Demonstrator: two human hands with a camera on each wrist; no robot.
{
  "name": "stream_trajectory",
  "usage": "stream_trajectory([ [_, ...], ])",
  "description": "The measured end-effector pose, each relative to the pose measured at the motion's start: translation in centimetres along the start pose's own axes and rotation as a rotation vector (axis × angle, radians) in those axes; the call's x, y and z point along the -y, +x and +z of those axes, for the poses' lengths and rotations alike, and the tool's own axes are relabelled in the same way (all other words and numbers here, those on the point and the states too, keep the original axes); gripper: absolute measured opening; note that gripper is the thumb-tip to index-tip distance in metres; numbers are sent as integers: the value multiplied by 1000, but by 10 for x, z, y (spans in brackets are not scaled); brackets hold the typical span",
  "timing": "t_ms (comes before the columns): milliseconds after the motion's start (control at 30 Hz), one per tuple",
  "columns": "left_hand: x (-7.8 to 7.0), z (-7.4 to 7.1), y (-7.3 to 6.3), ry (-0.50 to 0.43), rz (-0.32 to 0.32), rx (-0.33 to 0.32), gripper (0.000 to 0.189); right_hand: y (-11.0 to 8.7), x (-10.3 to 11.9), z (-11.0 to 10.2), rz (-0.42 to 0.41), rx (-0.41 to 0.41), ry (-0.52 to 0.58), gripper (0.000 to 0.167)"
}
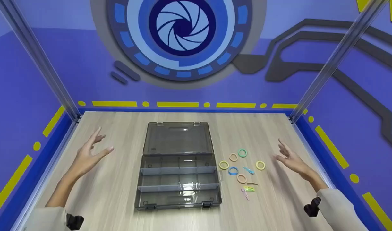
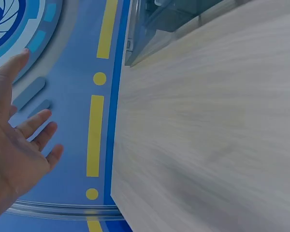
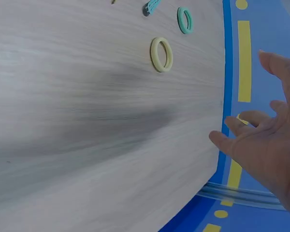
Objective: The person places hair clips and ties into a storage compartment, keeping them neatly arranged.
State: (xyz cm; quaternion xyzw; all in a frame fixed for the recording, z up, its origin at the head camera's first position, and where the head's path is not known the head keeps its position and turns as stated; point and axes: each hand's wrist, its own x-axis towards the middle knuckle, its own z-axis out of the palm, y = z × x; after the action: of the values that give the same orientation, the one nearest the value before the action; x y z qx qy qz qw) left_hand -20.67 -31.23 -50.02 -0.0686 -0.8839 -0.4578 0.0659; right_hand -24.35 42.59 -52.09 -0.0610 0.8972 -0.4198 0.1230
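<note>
Over the left part of the table, my left hand (image 1: 88, 157) is held up with fingers spread and nothing in it. My right hand (image 1: 291, 161) hovers at the right, fingers loosely extended and holding nothing. Nearest to it lies a yellow hair tie (image 1: 260, 165), also visible in the right wrist view. Further left are a green hair tie (image 1: 242, 153), a blue hair tie (image 1: 233, 170), a second yellow one and two peach ones. Among them rest a blue hair clip (image 1: 248, 170), a yellow-green clip (image 1: 249, 189), a pink clip (image 1: 245, 194) and a thin brownish clip (image 1: 252, 183).
A smoky, clear plastic organizer box (image 1: 138, 195) stands mid-table, its lid (image 1: 178, 139) laid back towards the far edge. Two pale dividers (image 1: 178, 188) run across its inside. Blue walls and metal posts (image 1: 337, 54) enclose the wooden table (image 1: 115, 192).
</note>
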Motion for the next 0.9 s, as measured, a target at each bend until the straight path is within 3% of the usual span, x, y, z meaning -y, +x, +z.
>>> stream_trajectory([
  [100, 2, 5, -2, -35, 18, -14, 83, -2, -7, 1, 0, -4, 49, 81],
  [400, 12, 17, -6, -56, -28, -14, 70, -7, -23, 10, -24, 14, 157, 70],
  [900, 21, 43, -17, -97, -107, 71, 58, -9, -34, 30, -17, 86, 232, 61],
])
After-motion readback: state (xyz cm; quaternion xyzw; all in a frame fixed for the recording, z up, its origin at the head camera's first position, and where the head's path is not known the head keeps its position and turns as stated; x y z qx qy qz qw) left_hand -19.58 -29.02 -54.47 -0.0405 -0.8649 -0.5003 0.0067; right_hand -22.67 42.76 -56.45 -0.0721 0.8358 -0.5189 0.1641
